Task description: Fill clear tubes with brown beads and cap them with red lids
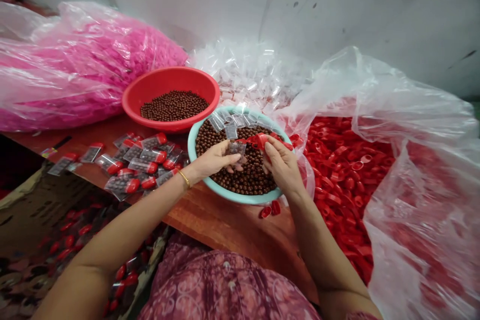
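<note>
Well, the left hand [215,161] pinches a clear packet [237,148] between thumb and fingers, long axis lying roughly crosswise, its end toward the right hand [283,166]. The packet sits nearer the left hand; the right hand pinches a red cap [260,140] just beside it. Directly below both: a teal bowl [240,199] of brown balls [240,175]. Past the hands, a red bowl [165,77] holds more balls [174,106] — capped packets [142,162] lie left of the left hand, loose caps [345,175] in a bag [412,110] right of the right.
</note>
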A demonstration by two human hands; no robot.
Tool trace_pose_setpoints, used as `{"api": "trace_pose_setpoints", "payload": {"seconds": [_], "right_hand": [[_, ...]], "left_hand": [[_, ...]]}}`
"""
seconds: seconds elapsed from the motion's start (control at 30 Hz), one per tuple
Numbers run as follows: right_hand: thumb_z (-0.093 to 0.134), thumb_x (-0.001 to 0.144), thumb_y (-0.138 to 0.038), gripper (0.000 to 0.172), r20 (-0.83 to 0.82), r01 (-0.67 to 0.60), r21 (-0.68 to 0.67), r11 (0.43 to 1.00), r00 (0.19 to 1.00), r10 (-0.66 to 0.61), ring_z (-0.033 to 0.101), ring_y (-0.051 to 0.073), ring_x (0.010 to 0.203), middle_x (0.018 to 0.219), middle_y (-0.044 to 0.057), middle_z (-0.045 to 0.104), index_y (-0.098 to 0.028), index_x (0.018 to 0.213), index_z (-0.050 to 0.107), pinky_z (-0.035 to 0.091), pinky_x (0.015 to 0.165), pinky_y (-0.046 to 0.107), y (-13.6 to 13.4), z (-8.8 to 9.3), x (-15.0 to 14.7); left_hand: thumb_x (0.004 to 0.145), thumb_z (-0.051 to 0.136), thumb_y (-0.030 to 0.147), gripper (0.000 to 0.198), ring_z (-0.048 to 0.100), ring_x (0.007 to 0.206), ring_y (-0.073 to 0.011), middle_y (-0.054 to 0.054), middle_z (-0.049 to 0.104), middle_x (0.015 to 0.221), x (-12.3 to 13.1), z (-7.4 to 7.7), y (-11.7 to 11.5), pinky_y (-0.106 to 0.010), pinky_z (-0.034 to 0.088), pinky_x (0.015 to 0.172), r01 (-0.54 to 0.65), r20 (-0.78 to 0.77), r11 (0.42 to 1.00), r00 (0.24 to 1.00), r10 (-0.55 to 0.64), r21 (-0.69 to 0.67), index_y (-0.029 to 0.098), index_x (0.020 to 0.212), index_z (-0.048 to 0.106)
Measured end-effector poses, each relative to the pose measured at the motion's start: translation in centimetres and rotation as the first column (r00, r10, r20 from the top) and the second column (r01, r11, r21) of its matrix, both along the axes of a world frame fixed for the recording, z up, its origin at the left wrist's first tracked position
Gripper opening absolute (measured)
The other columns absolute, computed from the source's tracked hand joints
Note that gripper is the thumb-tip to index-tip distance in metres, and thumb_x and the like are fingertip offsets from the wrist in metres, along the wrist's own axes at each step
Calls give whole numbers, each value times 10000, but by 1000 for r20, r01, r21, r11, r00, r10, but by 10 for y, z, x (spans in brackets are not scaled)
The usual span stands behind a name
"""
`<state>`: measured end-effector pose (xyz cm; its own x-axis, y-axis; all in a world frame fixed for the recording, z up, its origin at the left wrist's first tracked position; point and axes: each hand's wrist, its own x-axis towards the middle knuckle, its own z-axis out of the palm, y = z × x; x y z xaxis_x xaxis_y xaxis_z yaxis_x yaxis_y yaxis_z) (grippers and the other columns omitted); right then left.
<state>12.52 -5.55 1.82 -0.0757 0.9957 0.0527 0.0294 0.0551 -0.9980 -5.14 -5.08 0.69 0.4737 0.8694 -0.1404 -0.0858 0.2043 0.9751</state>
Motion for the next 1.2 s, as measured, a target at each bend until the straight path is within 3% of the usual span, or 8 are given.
{"api": "trace_pose_setpoints", "payload": {"seconds": [0.13,0.27,0.5,0.77,0.87,1.0,1.1,1.2], "right_hand": [[632,705,-482,433,-54,-73,-86,994,996,68,231,29,344,497,-118,347,-201,1024,555,220,327,192,9,6,-3],[687,633,-341,397,34,-242,-67,968,969,244,318,27,369,550,-98,473,-187,988,596,248,350,182,21,12,-2],[635,617,-273,262,15,-417,-43,908,909,417,386,41,369,557,-75,518,-157,851,621,286,349,185,30,10,-1],[716,611,-292,224,58,-430,-25,902,901,431,403,37,371,535,-83,485,-179,723,558,318,338,167,32,8,-2],[730,611,-360,281,11,-348,-38,937,937,348,340,26,341,524,-98,426,-192,725,537,309,311,169,34,4,0],[579,752,-543,351,13,-227,-80,971,973,228,255,38,350,544,-95,360,-221,888,554,296,289,178,29,0,0],[481,822,-554,398,120,-212,7,977,970,210,378,85,412,559,-60,418,-232,1036,579,361,342,213,19,-2,-4],[450,872,-481,397,314,-246,202,948,933,175,590,161,653,694,13,596,-219,1122,612,516,572,292,10,-3,-9]], "left_hand": [[757,612,320,251,583,538,-71,-11,632,745,-3,2,0,-175,408,494,100,-11,995,995,-100,-1,137,873,485],[737,596,303,219,556,514,-76,5,606,672,-5,6,-1,-208,456,524,165,55,986,985,-164,-19,134,837,499],[692,586,295,237,536,522,-80,7,594,640,-6,7,0,-209,463,510,97,122,993,989,-89,-63,136,851,512],[699,630,308,280,532,514,-60,10,602,708,-5,5,-1,-193,437,515,86,114,996,990,-89,28,135,882,507],[715,629,312,275,536,540,-52,10,602,740,-5,4,-2,-186,441,537,50,113,997,992,-55,52,138,884,499],[727,617,298,252,520,534,-44,21,583,732,-3,3,-3,-187,436,543,-21,65,993,998,14,114,139,873,485],[730,614,268,224,504,529,-47,33,551,698,-1,2,-3,-187,419,532,-25,2,984,1000,25,176,135,862,491],[736,598,270,210,483,541,-55,37,528,682,1,2,-5,-192,414,532,-23,-40,974,999,33,224,133,861,499]]}}
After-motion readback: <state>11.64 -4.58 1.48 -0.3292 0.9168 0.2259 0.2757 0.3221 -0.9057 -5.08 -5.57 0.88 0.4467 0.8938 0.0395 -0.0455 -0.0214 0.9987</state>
